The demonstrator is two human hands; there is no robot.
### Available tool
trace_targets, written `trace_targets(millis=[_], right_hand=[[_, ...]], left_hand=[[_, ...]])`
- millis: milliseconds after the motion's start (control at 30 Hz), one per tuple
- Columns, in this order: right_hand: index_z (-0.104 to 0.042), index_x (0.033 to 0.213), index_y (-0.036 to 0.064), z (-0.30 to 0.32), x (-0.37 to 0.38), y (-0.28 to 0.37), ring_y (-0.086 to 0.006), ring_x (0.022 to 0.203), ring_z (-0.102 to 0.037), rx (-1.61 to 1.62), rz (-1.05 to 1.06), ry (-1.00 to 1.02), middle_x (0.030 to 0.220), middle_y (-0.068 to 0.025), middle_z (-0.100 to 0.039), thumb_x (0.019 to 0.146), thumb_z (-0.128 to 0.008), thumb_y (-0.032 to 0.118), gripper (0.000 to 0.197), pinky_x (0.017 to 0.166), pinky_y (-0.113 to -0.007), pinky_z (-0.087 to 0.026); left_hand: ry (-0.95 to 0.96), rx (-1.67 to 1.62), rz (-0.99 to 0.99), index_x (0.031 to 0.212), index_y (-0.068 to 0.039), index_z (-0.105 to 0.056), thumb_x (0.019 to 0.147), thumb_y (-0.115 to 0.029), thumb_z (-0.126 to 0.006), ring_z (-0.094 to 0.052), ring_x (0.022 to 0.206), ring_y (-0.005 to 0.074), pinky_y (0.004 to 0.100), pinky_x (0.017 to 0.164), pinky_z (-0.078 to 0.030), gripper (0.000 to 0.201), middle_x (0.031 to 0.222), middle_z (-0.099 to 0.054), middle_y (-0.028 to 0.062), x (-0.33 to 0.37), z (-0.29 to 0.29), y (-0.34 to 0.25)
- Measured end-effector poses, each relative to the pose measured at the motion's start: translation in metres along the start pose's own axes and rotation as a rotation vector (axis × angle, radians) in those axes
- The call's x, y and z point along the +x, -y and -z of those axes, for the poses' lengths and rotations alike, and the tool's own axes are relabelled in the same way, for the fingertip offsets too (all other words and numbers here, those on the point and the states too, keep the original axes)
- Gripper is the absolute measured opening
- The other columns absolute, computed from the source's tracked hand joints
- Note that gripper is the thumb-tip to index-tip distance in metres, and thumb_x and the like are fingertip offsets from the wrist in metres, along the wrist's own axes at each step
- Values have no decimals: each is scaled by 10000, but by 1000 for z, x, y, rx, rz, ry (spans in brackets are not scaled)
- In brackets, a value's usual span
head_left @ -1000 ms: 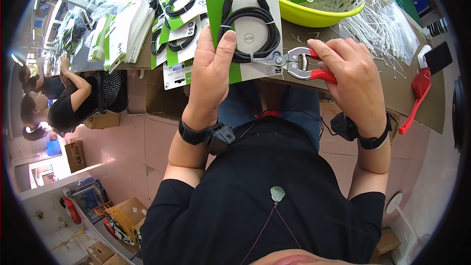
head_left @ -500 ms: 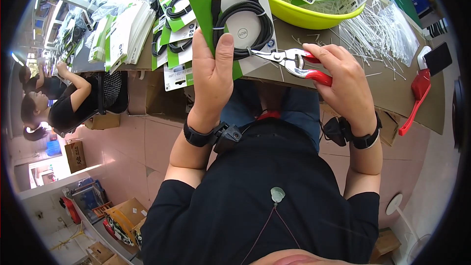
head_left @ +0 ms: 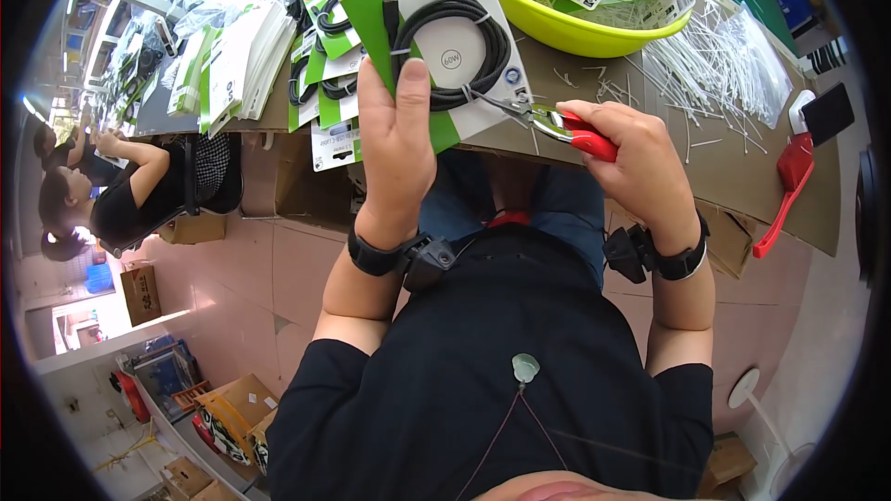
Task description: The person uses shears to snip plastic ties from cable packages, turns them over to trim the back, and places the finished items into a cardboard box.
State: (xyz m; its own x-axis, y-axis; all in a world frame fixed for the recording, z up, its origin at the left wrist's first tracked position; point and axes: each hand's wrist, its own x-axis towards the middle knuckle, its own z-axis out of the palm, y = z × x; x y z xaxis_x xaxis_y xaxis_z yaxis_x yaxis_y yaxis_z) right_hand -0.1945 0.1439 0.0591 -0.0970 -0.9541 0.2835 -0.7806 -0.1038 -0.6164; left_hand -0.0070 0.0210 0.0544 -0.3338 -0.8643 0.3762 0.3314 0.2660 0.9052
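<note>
A green and white cable card point(head_left: 361, 2) is gripped in my left hand point(head_left: 397, 144), the thumb lying over its front. Strapped to the card is a coiled black cable point(head_left: 502, 44) with two plugs at the top. My right hand point(head_left: 640, 153) is closed round the red handles of a pair of cutting pliers point(head_left: 557, 126). The pliers' tips meet the coil's lower right, at a tie near the card's edge. The handles are squeezed close together. Whether the tie is cut through, I cannot tell.
A yellow-green basin point(head_left: 594, 37) of carded cables stands behind. White cable ties point(head_left: 696, 65) lie heaped at the right, with clipped bits nearer. More cards point(head_left: 246, 60) are stacked at the left. A red-handled tool point(head_left: 787, 181) lies at the table's right edge. A co-worker point(head_left: 130, 181) sits at far left.
The pliers' handles have closed together in my right hand, which has moved slightly left. The card has shifted a little left and up with my left hand.
</note>
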Motion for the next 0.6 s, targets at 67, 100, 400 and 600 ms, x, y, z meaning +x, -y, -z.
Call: trace_targets(millis=[67,100,400,600], right_hand=[[-607,1139,47,-2,2,0,-317,780,-620,67,11,5,921,-136,-638,721,-655,-9,424,716,-349,-503],[-606,1129,36,-5,4,4,-318,783,-620,143,1,-92,922,-135,-639,716,-661,-10,418,719,-348,-503],[-602,1075,3,-41,30,30,-292,822,-639,10,185,-470,945,-133,-648,680,-698,-7,406,746,-329,-512],[-610,1048,21,-53,37,29,-292,859,-645,-64,164,-515,945,-136,-651,673,-702,-5,386,753,-336,-518]], left_hand=[[-24,-205,148,1242,5,-428,1004,-147,-440,-574,928,135,273,815,-497,283,1084,-566,90,3,-3,-3],[-28,-266,178,1249,-3,-421,1006,-147,-431,-581,933,138,283,820,-506,283,1085,-565,90,5,-6,-4],[40,-396,202,1282,-32,-377,1013,-151,-409,-601,976,173,323,832,-531,296,1119,-563,97,-6,-13,18],[9,-414,176,1297,-43,-363,1016,-141,-392,-589,1017,180,332,841,-529,299,1161,-547,101,-7,-18,15]])
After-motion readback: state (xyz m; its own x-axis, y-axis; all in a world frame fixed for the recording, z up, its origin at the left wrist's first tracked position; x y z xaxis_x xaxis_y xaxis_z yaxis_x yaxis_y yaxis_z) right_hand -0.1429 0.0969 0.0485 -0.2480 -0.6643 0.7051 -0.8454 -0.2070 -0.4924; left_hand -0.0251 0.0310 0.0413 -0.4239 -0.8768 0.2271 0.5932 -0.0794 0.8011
